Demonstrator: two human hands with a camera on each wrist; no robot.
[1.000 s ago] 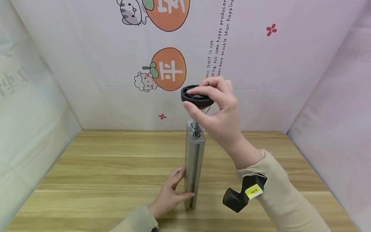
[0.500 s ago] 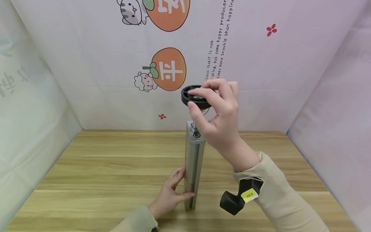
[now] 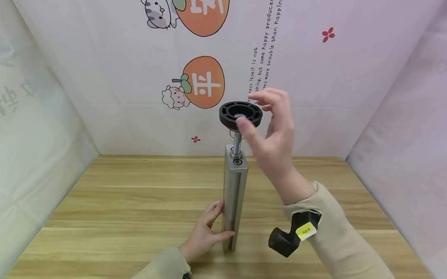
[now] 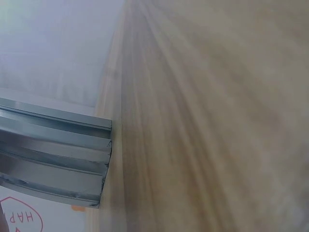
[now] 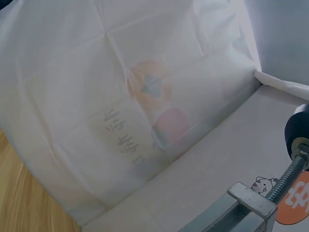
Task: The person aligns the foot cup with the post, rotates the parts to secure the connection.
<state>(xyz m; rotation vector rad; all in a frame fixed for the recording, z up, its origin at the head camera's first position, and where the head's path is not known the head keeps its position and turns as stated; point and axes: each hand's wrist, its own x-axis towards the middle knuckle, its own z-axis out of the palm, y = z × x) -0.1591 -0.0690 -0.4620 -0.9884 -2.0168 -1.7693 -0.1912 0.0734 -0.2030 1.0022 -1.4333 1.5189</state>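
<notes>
An aluminium profile (image 3: 231,200) stands upright on the table. Out of its top end rises a threaded rod (image 3: 237,144) with a nut at its base, carrying a round black levelling foot (image 3: 228,120). Low on the profile, my left hand (image 3: 204,234) grips it between thumb and fingers. My right hand (image 3: 278,139) is spread loosely beside the foot, its thumb in front of the rim; whether the thumb touches cannot be told. The left wrist view has the profile's lower end (image 4: 53,159). In the right wrist view are the rod (image 5: 289,180) and part of the foot (image 5: 292,129).
The wood-grain table (image 3: 133,211) lies beneath. Printed white cloth (image 3: 131,120) walls it in at the back, with more cloth at both sides. A black wrist camera (image 3: 290,239) sits on the right sleeve.
My right fingers have come off the black levelling foot and lifted to the right, opening wider. More of the rod and foot shows. The left hand and profile have stayed put.
</notes>
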